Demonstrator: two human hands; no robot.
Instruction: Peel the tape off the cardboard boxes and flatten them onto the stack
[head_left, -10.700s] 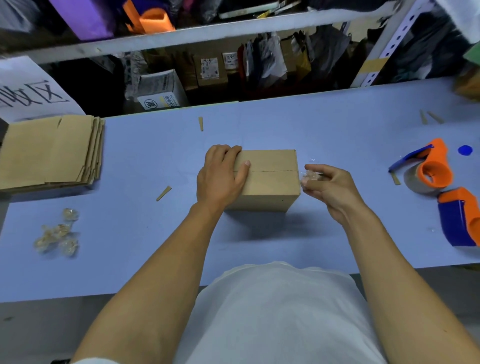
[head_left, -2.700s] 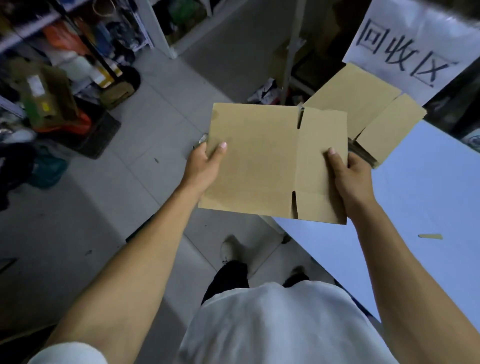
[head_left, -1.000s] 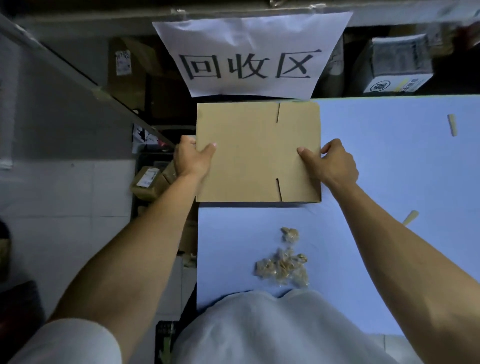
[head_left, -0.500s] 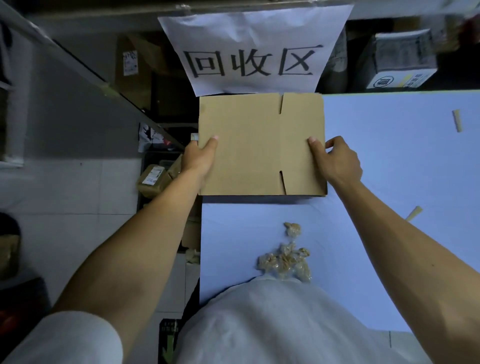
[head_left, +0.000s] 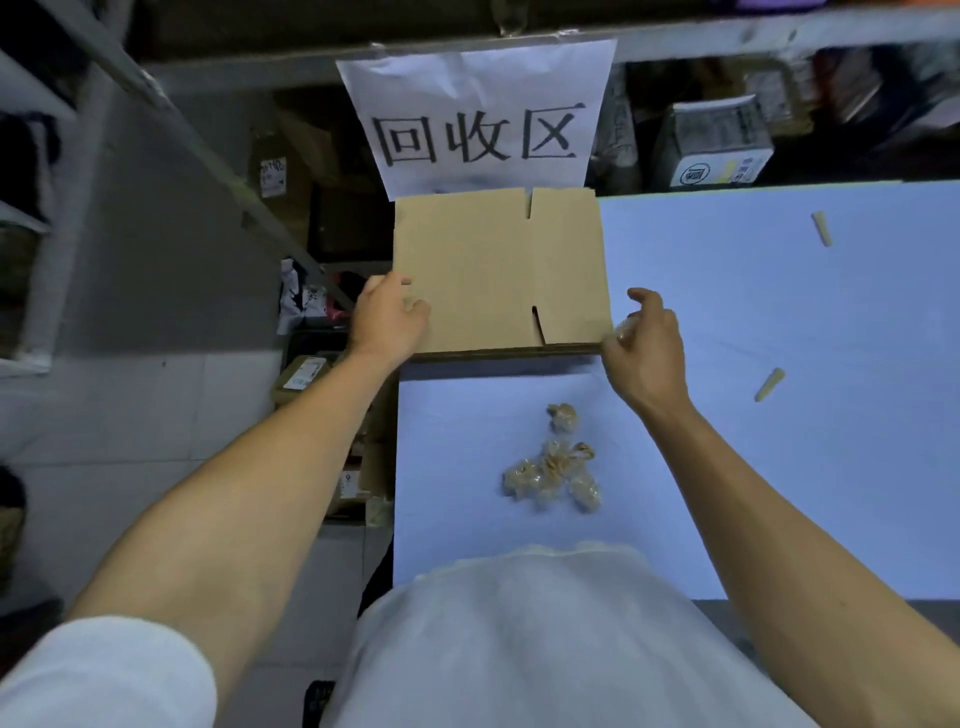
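The flattened cardboard box (head_left: 483, 270) lies flat on top of the cardboard stack (head_left: 509, 352) at the far left corner of the blue table (head_left: 779, 312). My left hand (head_left: 387, 317) sits at the sheet's left edge, fingers loosely curled and just touching it. Just off the sheet's near right corner, my right hand (head_left: 647, 353) pinches a small wad of clear tape (head_left: 622, 328) in its fingertips. A pile of several crumpled tape wads (head_left: 553, 473) lies on the table nearer to me.
A white paper sign (head_left: 483, 114) with large characters hangs from the shelf just behind the stack. Two small cardboard slivers (head_left: 769, 384) (head_left: 822, 228) lie on the table to the right. The table's left edge drops to the floor, with boxes (head_left: 304, 371) below.
The flattened box went down onto the stack. Both hands let go of its side edges; the right hand drew back off the near right corner.
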